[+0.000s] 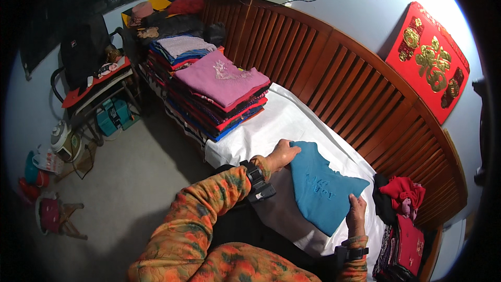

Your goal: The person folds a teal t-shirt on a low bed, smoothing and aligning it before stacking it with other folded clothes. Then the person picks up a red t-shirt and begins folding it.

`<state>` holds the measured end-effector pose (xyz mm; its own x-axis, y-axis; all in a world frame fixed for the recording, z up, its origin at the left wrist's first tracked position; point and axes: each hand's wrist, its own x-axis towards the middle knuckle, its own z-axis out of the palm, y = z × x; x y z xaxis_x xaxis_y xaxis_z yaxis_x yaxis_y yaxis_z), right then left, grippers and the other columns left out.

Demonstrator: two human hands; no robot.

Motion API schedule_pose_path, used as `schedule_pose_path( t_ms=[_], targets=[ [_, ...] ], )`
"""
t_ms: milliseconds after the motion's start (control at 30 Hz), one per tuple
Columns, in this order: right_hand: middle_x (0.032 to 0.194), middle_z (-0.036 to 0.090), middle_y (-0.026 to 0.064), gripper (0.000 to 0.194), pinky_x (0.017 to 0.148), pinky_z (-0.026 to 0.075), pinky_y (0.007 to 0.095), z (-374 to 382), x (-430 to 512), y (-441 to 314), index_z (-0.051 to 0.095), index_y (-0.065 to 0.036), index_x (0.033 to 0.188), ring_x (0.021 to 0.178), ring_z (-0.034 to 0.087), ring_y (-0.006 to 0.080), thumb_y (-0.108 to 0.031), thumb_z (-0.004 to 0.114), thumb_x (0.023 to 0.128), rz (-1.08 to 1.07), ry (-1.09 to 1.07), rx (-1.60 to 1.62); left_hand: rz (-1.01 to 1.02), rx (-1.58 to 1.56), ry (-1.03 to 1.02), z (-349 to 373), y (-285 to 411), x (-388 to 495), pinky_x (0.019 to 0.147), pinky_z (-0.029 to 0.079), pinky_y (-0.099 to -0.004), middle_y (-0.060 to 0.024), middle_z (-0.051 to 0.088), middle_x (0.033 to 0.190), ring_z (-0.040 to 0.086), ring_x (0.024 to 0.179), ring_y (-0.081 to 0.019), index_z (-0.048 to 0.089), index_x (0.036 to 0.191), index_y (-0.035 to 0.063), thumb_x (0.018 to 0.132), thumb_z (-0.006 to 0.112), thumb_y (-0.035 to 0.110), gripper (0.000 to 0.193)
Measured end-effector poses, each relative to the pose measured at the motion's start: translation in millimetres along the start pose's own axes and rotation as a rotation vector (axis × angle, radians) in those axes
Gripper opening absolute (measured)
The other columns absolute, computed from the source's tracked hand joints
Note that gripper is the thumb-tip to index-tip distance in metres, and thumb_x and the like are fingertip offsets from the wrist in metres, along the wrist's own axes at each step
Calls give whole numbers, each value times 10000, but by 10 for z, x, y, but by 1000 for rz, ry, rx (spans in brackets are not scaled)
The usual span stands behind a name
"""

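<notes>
Between my two hands a folded teal garment (319, 190) with raised lettering is held up over the white sheet (250, 141). My left hand (282, 155) grips its upper left corner, thumb on top. At its right side, my right hand (356, 213) pinches the edge below the right corner. The garment's lower end hangs close to the sheet; whether it touches, I cannot tell. Farther along the bed rises a tall stack of folded clothes (211, 105), topped by a pink top (223, 78) with a pale decoration.
A slatted wooden headboard (297, 35) runs behind the bed. Red and dark clothes (403, 196) lie heaped at the right, near a folded red garment (411, 239). At left stand a chair with a black backpack (84, 51), a rice cooker (64, 141) and a small stool (62, 215).
</notes>
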<state>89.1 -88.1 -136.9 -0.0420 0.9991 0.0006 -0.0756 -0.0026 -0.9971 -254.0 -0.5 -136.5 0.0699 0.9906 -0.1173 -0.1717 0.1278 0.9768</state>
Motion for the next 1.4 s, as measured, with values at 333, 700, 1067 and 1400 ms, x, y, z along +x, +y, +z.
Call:
schedule_pose_path(
  t_ms=[333, 700, 1067, 1400],
  targets=[
    [1050, 643, 93, 342, 800, 554, 296, 906, 1082, -686, 544, 59, 1249, 899, 647, 154, -168, 582, 996, -102, -93, 25, 259, -1, 81, -955, 1182, 539, 690, 577, -374, -152, 689, 906, 682, 768, -219, 641, 1014, -119, 872, 637, 100, 261],
    [1105, 595, 150, 429, 843, 623, 403, 2271, 2263, -1192, 465, 54, 1318, 977, 668, 216, -230, 547, 1008, -173, -363, -150, 425, 31, 263, -2356, 2078, 868, 777, 553, -350, -135, 694, 962, 670, 855, -196, 637, 1022, -113, 891, 677, 113, 264],
    [1036, 600, 155, 352, 678, 622, 395, 3538, 3085, -957, 489, 13, 1312, 877, 660, 220, -176, 479, 1014, -157, -378, -167, 532, 81, 434, -3610, 2230, 956, 820, 522, -335, -69, 686, 975, 639, 881, -165, 672, 979, -21, 902, 688, 173, 209],
    [1019, 629, 152, 345, 641, 610, 390, 4291, 3372, -351, 481, -15, 1338, 851, 659, 223, -187, 484, 1038, -81, -443, -116, 426, 180, 817, -4427, 1737, 961, 862, 509, -438, -182, 605, 1170, 601, 1026, -288, 499, 1314, -73, 889, 711, 244, 571]
  ],
)
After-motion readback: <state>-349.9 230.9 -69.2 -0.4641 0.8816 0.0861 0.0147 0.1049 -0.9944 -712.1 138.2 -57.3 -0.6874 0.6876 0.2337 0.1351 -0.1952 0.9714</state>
